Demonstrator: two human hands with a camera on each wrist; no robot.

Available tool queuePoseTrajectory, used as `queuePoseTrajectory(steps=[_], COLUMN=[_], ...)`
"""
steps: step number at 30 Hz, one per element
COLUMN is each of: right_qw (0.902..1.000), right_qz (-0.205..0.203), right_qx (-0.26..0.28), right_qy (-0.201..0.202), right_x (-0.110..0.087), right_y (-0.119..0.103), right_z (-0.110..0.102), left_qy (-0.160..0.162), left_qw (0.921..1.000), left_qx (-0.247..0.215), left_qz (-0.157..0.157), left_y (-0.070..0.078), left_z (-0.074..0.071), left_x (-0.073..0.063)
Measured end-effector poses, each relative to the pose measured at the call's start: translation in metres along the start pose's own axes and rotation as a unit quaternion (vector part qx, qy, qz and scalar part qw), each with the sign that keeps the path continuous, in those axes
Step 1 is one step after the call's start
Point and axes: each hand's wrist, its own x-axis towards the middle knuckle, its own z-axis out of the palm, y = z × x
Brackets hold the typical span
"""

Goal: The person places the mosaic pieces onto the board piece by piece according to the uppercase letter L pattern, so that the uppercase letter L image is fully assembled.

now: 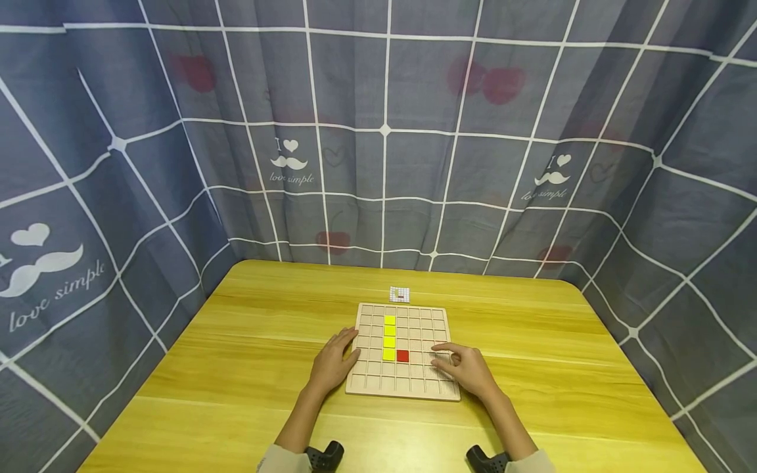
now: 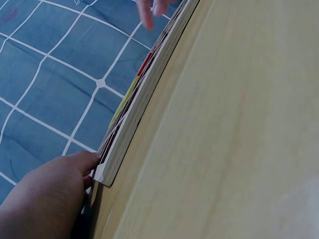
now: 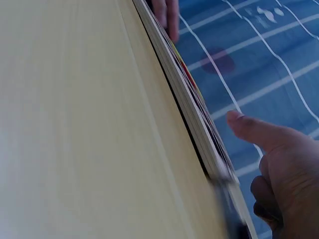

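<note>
A pale wooden grid board (image 1: 408, 389) lies on the table in the head view. Several yellow squares (image 1: 389, 331) form a column on it, and one red square (image 1: 403, 355) sits just right of the lowest yellow one. Along the board's left edge rests my left hand (image 1: 332, 362), its fingers extended and its thumb on the rim. The left wrist view has that hand (image 2: 52, 186) at the board's near corner (image 2: 104, 172). Over the right side of the board hovers my right hand (image 1: 467, 368), thumb and index finger apart with nothing visible between them; its other fingers are bent.
A small card with a grid pattern (image 1: 399, 294) lies just beyond the board's far edge. The yellow wood-grain table (image 1: 236, 387) stretches out on both sides. A dark checked curtain (image 1: 355, 157) hangs behind the table and along both sides.
</note>
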Motion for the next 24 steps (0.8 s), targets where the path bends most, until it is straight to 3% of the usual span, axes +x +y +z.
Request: queuePoseTrajectory(steps=[7, 13, 19, 24], right_qw=[0.9986, 0.9945, 0.9907, 0.9923], right_qz=[0.048, 0.102, 0.125, 0.114], right_qx=[0.01, 0.025, 0.015, -0.019], right_qy=[0.022, -0.008, -0.052, -0.045], right_x=[-0.024, -0.039, -0.045, -0.044], right_y=[0.025, 0.04, 0.047, 0.048], right_z=[-0.039, -0.064, -0.073, -0.07], left_qy=[0.008, 0.006, 0.003, 0.001], left_qw=[1.0, 1.0, 1.0, 1.0], left_qx=[0.0, 0.002, -0.001, -0.002], left_qz=[0.005, 0.004, 0.001, -0.006], left_y=[0.002, 0.002, 0.001, 0.0], left_z=[-0.001, 0.0, 0.0, 0.001], left_x=[0.0, 0.0, 0.001, 0.001])
